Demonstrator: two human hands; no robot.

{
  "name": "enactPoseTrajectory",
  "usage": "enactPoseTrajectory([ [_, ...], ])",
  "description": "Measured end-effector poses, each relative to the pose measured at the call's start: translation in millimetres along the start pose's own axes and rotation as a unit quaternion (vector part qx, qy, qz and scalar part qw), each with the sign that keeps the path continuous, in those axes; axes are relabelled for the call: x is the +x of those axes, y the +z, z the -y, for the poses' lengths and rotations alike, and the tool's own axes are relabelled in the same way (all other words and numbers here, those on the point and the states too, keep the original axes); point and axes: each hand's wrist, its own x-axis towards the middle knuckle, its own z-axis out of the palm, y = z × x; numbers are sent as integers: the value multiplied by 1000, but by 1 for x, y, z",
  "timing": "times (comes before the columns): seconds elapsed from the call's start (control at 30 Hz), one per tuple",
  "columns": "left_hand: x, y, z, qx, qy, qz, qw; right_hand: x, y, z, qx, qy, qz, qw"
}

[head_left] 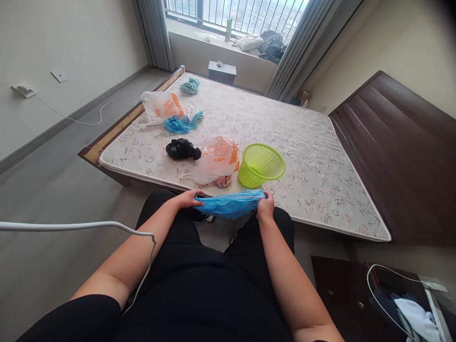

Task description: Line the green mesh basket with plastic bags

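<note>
Stretched between my hands above my knees is a blue plastic bag (230, 204), gathered into a long strip. My left hand (190, 198) pinches its left end, and my right hand (266, 205) grips the right end. Just beyond it on the mattress (306, 142) stands a lime-green plastic basket (261, 166), upright. Left of the basket lies a white plastic bag with orange print (219, 156), with a pink cloth bundle (223, 181) at its near edge. A knotted black plastic bag (182, 149) rests further left.
Farther back are another blue plastic bag (180, 123), a second orange-printed bag (160, 107) and a teal cloth bundle (190, 86). A white cable (89, 226) crosses my left arm. The headboard (395, 156) rises at right; a dark cabinet (342, 289) stands at lower right.
</note>
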Motion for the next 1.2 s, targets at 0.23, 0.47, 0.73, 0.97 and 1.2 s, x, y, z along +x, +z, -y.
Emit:
enactPoseTrajectory([
  [0.23,11,-5,11,-126,-141,-181,965,-1,1,0,41,32,15,999],
  [0.47,17,-10,4,-290,-183,-274,899,-5,1,2,63,21,25,997],
  [0.73,10,-15,-13,-555,-118,-234,790,-6,11,8,289,136,194,927],
  [0.97,1,-20,-24,-627,-99,-120,763,-18,14,27,321,177,272,890],
  [1.2,-12,-23,-37,-618,-54,-77,781,-34,12,45,265,116,394,872],
])
